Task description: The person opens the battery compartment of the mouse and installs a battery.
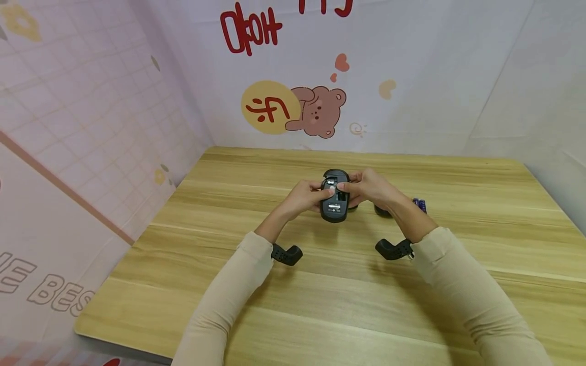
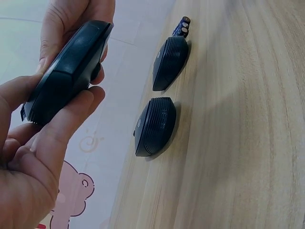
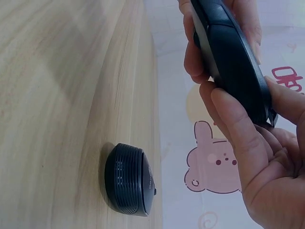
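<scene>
Both hands hold a black computer mouse (image 1: 334, 208) above the table, its underside turned up toward the head camera. An open recess (image 1: 341, 195) shows in that underside, with a small silvery spot near its upper end. My left hand (image 1: 303, 198) grips the mouse's left side, thumb on the underside. From the other side my right hand (image 1: 370, 186) grips it, its thumb by the recess. The left wrist view shows the mouse (image 2: 71, 71) edge-on between the fingers; the right wrist view shows the mouse (image 3: 233, 62) likewise. What lies inside the recess is too small to tell.
Two more black mice, one nearer (image 2: 157, 126) and one farther (image 2: 170, 62), rest on the wooden table (image 1: 256, 168). Beyond them lie several blue batteries (image 1: 419, 204), close to my right forearm. A printed wall cloth (image 1: 412, 117) hangs behind the table's far edge.
</scene>
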The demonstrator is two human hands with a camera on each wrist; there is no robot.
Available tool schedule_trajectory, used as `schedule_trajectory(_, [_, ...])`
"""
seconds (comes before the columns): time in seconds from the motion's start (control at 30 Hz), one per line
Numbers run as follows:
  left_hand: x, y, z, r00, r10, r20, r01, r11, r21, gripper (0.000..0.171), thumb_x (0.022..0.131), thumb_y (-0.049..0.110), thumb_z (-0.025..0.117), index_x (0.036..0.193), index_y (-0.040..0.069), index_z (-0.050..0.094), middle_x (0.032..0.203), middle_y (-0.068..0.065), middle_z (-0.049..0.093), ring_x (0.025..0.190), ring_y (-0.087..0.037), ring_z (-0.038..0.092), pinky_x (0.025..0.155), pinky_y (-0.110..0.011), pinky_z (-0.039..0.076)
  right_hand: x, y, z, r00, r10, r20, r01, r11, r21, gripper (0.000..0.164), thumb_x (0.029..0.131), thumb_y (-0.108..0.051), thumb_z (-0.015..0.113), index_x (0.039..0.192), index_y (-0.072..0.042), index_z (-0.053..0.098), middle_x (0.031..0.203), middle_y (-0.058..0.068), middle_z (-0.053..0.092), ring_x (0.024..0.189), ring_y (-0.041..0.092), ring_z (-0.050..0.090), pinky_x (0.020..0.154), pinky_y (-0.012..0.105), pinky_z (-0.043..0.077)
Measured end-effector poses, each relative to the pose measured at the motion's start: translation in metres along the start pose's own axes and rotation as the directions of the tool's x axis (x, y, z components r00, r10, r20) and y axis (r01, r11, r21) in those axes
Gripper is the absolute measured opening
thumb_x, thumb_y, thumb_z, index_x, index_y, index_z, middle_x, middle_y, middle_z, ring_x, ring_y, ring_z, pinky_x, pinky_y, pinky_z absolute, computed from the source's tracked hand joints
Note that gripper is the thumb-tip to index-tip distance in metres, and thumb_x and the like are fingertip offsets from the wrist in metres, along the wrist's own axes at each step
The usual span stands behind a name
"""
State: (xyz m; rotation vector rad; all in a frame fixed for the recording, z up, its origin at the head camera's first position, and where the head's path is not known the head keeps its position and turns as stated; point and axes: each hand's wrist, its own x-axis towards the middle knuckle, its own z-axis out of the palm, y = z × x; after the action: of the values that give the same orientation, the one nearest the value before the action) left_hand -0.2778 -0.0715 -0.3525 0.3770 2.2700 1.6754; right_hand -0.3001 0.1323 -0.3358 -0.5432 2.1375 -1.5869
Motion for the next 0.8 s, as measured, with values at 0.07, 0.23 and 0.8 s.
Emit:
schedule_trajectory(0.07, [-0.0005, -0.0004, -0.0004, 1.0, 0.003, -0.003, -0.003, 1.0, 0.003, 0.034, 0.095, 0.019, 0.059, 0.123, -0.001, 0.061, 0.106, -0.019, 0.065, 0.087, -0.024, 0.068, 0.07, -0.032, 0.058, 0.0001, -0.0004, 0.0009, 1.0, 0.006, -0.001, -0.006, 1.0, 0.002, 0.038, 0.099, -0.011, 0.051, 0.128, 0.013, 0.047, 0.106, 0.026, 0.064, 0.083, 0.024, 0.069, 0.072, 0.037, 0.057])
schedule_trajectory(0.23, [-0.0021, -0.001, -0.0003, 1.0, 0.001, -0.01, -0.001, 1.0, 0.013, 0.031, 0.095, 0.018, 0.059, 0.12, -0.001, 0.063, 0.103, -0.018, 0.065, 0.084, -0.023, 0.067, 0.069, -0.032, 0.058, 0.0001, -0.0009, 0.0021, 1.0, 0.022, -0.01, -0.022, 1.0, -0.019, 0.039, 0.1, -0.013, 0.048, 0.13, 0.012, 0.046, 0.109, 0.027, 0.063, 0.085, 0.025, 0.069, 0.073, 0.037, 0.057])
schedule_trajectory(0.8, [-0.005, -0.0033, -0.0012, 1.0, -0.007, -0.019, 0.007, 1.0, -0.001, 0.035, 0.095, 0.021, 0.06, 0.125, 0.002, 0.06, 0.108, -0.017, 0.065, 0.088, -0.022, 0.067, 0.072, -0.031, 0.057, 0.0052, -0.003, 0.0055, 0.995, 0.05, -0.091, -0.056, 0.997, -0.057, 0.038, 0.101, -0.019, 0.046, 0.124, 0.011, 0.051, 0.099, 0.017, 0.067, 0.081, 0.019, 0.068, 0.074, 0.035, 0.057])
